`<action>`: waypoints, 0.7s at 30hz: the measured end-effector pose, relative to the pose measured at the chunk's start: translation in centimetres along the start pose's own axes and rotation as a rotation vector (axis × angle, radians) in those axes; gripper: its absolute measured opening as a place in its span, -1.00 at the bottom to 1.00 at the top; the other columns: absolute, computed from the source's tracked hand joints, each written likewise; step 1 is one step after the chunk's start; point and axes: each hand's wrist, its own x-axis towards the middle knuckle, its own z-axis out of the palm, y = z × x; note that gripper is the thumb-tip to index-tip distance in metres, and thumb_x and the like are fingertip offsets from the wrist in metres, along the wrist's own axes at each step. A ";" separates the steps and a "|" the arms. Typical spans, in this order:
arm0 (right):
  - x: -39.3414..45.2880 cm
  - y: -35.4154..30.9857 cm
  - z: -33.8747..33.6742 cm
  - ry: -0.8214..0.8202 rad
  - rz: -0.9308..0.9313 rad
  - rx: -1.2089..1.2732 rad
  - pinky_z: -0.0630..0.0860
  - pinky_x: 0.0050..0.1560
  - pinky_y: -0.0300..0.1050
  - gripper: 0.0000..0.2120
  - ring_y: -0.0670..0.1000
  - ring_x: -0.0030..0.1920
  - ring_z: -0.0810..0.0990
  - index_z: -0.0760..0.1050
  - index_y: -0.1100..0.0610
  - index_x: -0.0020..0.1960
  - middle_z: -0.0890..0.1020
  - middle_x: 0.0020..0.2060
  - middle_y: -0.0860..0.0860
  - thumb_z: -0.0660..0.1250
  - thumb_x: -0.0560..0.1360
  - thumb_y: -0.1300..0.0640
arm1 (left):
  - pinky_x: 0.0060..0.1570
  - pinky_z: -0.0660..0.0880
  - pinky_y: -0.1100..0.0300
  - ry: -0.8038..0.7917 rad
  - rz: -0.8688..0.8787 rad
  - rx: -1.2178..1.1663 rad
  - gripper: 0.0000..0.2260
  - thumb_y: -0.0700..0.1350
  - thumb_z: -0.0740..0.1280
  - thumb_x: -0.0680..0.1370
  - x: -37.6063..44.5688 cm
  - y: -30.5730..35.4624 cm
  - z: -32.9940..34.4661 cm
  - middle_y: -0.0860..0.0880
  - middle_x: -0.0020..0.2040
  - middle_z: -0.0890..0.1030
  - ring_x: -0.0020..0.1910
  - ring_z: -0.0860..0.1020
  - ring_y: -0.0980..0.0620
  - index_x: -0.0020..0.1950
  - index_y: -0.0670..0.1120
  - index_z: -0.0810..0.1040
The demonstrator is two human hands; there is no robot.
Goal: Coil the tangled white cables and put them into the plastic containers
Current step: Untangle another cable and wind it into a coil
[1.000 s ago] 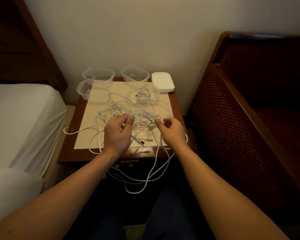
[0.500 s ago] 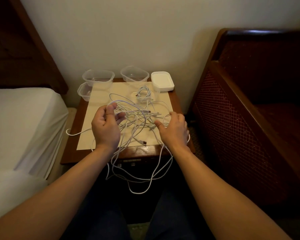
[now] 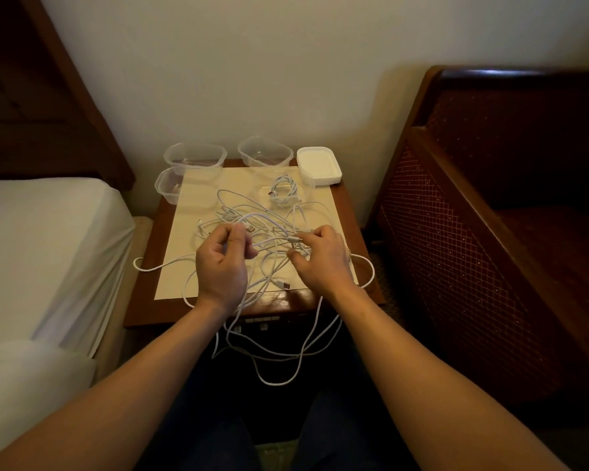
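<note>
Both bare forearms are being extended from the lower corners toward the frame's centre. The left hand (image 3: pixel 222 266) is being held palm-down with fingers curled, pinching. The right hand (image 3: pixel 323 258) is being held likewise, fingertips (image 3: pixel 295 256) pinched together.

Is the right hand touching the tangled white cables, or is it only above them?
Touching. In the head view the right hand pinches a strand near a connector of the tangled white cables, with its fingers curled round it and no gap visible.
</note>
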 end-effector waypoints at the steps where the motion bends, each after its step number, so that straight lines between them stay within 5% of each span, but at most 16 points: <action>1: 0.0 -0.2 -0.2 -0.031 0.005 0.004 0.35 0.29 0.09 -0.63 0.03 0.28 0.37 0.57 -0.11 0.34 0.47 0.18 -0.06 0.35 0.56 -0.16 | -0.17 0.58 0.00 -0.005 0.002 0.003 -0.71 -0.11 0.21 0.69 -0.1 -0.2 -0.2 -0.16 -0.31 0.54 -0.28 0.55 -0.08 -0.16 -0.21 0.53; 6: 0.0 -0.9 -0.9 -0.032 0.008 0.153 0.53 0.12 0.17 -0.85 0.03 0.10 0.56 0.68 -0.13 0.08 0.64 0.04 -0.09 0.37 0.57 -0.08 | -0.19 0.54 -0.06 -0.039 -0.048 0.057 -0.77 -0.16 0.26 0.68 -1.1 -1.1 -0.7 -0.19 -0.30 0.53 -0.31 0.49 -0.11 -0.14 -0.23 0.52; 9: 0.1 -1.5 -2.0 0.002 0.014 0.288 0.58 -0.09 0.03 -0.89 -0.04 -0.16 0.62 0.69 -0.03 -0.01 0.69 -0.18 -0.09 0.37 0.58 0.03 | -0.15 0.54 -0.02 -0.208 -0.123 0.247 -0.92 -0.08 0.44 0.58 -1.6 -2.3 -0.8 -0.04 -0.20 0.60 -0.23 0.56 -0.01 -0.01 -0.02 0.56; 11: 0.2 -2.2 -2.9 0.018 0.006 0.332 0.50 -0.16 -0.08 -0.86 -0.07 -0.17 0.60 0.66 0.05 0.01 0.67 -0.19 -0.06 0.33 0.62 0.09 | -0.07 0.55 0.06 -0.369 -0.189 0.385 -0.68 0.04 0.53 0.49 -1.9 -3.3 -0.9 0.09 -0.07 0.60 -0.10 0.58 0.07 0.16 0.07 0.50; 16: 0.7 -3.6 -4.5 0.125 -0.040 0.419 0.54 -0.08 -0.10 -0.80 -0.02 -0.07 0.61 0.60 0.05 0.17 0.58 -0.13 -0.13 0.21 0.68 0.16 | 0.16 0.48 -0.02 -0.521 0.237 0.923 -0.45 -0.15 0.47 0.48 -1.1 -5.5 -1.4 0.03 0.19 0.54 0.18 0.50 -0.08 0.43 -0.03 0.37; 19: 1.3 -3.8 -5.9 0.308 -0.114 0.396 0.58 0.04 0.00 -0.75 0.07 0.00 0.62 0.60 0.02 0.22 0.51 -0.08 -0.14 0.18 0.68 0.17 | 0.17 0.48 -0.06 -0.439 0.271 0.935 -0.47 -0.25 0.42 0.49 0.6 -5.7 -2.5 -0.03 0.23 0.56 0.19 0.51 -0.14 0.43 -0.06 0.40; 21: 1.3 -4.2 -6.7 0.404 -0.161 0.374 0.52 0.02 -0.18 -0.73 0.02 -0.02 0.58 0.59 0.04 0.27 0.52 -0.03 -0.04 0.17 0.69 0.17 | 0.20 0.46 -0.03 -0.394 0.243 0.873 -0.44 -0.18 0.47 0.49 1.9 -5.4 -3.3 0.00 0.24 0.55 0.21 0.50 -0.10 0.46 -0.03 0.38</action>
